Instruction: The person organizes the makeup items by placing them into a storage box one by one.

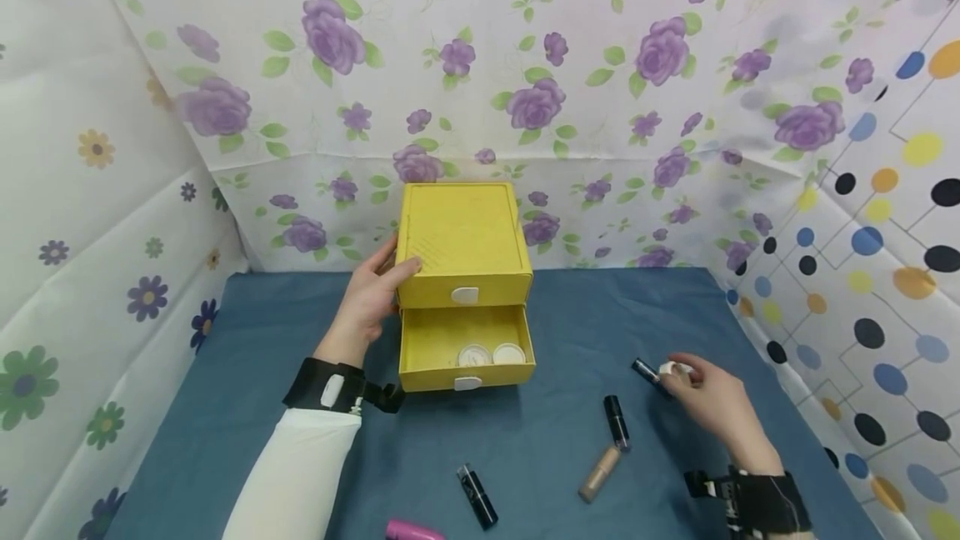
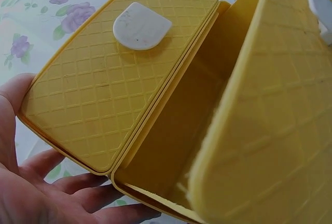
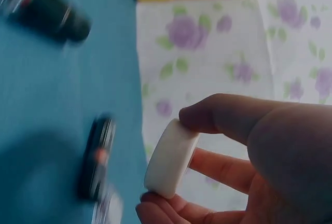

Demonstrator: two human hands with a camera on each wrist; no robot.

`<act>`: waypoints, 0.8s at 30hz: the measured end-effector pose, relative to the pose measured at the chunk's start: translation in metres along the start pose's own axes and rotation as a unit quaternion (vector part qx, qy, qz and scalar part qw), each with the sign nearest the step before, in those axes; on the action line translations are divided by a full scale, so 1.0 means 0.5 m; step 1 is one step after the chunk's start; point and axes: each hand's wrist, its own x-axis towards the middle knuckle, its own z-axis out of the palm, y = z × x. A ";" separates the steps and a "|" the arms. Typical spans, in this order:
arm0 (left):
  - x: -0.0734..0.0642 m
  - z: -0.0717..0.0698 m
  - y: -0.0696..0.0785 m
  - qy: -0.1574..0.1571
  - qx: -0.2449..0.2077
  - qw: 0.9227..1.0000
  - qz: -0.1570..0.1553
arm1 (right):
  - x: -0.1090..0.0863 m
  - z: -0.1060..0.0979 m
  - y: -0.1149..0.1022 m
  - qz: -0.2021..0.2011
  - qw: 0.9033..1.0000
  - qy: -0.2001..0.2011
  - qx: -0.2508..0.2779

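A two-tier yellow drawer box (image 1: 463, 232) stands at the back of the table. Its lower drawer (image 1: 431, 340) is pulled out, with two round white containers (image 1: 509, 354) inside at the front right. My left hand (image 1: 367, 290) holds the box by its left side, thumb over the top edge and fingers along the side. Over the right part of the table, my right hand (image 1: 708, 398) pinches a small round white container (image 3: 171, 159) between thumb and fingers, tilted on edge. Just beyond it lies a dark tube (image 1: 645, 372), partly hidden by that hand in the head view.
On the blue cloth lie a black tube (image 1: 617, 422), a beige tube (image 1: 598, 475) and another black tube (image 1: 477, 497). A pink object (image 1: 414, 532) is cut off at the bottom edge. A floral curtain (image 1: 600, 107) hangs behind the box.
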 end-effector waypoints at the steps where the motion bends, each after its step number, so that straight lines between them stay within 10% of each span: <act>1: -0.001 0.000 0.000 0.001 0.000 1.000 -0.001 | -0.003 0.003 -0.015 -0.010 1.000 -0.006 0.010; 24: -0.001 0.002 -0.005 0.013 -0.014 1.000 -0.001 | 0.002 0.056 -0.316 -0.207 0.971 -0.015 0.117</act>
